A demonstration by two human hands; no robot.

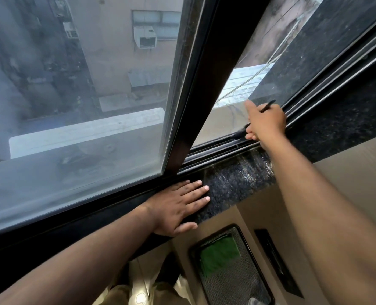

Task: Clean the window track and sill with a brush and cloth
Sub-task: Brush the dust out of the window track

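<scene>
My right hand point(265, 122) is stretched out over the window track point(217, 148), closed around a thin black brush point(268, 106). The brush handle pokes up past my knuckles, and its dark bristle end sits at the track just left of my fingers. My left hand point(178, 205) lies flat, fingers spread, on the dark speckled stone sill point(237, 179), holding nothing. The sill shows pale dusty streaks to the right of my left hand. A folded green cloth point(219, 254) lies below on a dark tray point(235, 282).
The dark sliding window frame point(195, 95) stands between closed glass on the left and the open gap on the right. Metal track rails point(336, 69) run away to the upper right. Beige wall panelling sits under the sill. Outside are buildings far below.
</scene>
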